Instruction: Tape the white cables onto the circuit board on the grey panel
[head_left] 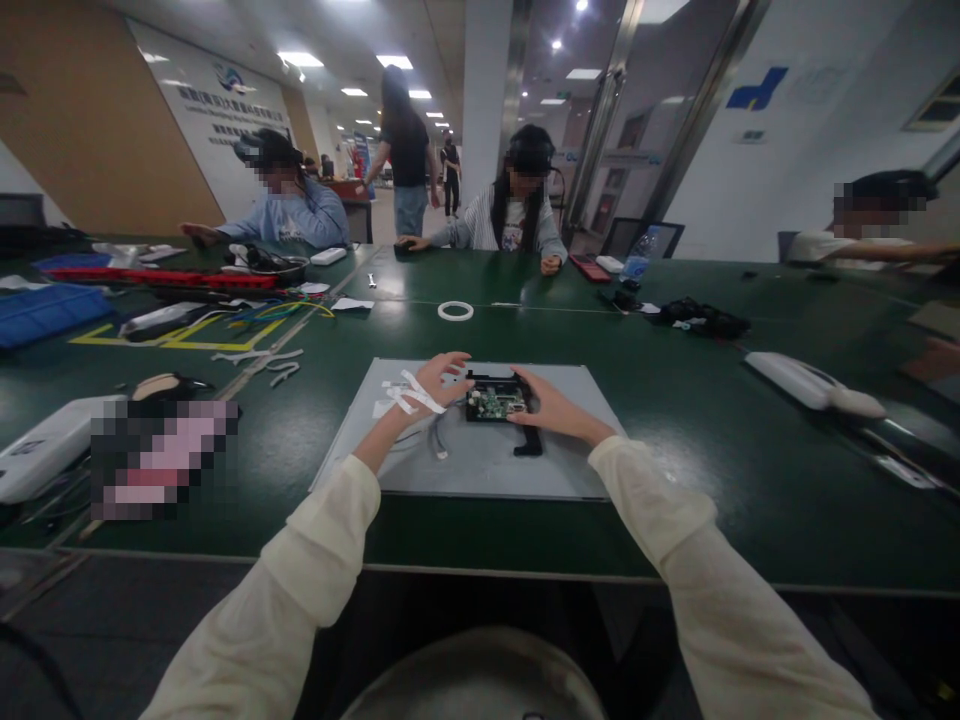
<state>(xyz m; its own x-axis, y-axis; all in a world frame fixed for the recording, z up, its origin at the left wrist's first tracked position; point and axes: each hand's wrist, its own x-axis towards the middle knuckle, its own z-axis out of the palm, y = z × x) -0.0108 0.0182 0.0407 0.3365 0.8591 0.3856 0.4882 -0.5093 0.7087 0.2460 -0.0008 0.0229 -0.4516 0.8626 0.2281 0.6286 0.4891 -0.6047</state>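
A green circuit board in a black plastic frame (491, 402) lies on a grey mat (420, 478). My right hand (551, 405) grips the frame's right side, thumb at the near edge and fingers at the far edge. At the left edge, my left hand (441, 380) has its fingers apart and bent; its thumb is close to the frame, and whether it touches I cannot tell. White strips (411, 394) cross the left wrist. A black bracket-like piece (531, 442) extends toward me below my right hand. Grey cables (438, 438) lie left of the board.
Beyond the mat lies a white ring (455, 311). A pixelated pink item (176, 450) and a white device (56, 445) are at left; another white device (795, 382) is at right. A blue tray (49, 315) stands far left. Several people sit around the green table (675, 340).
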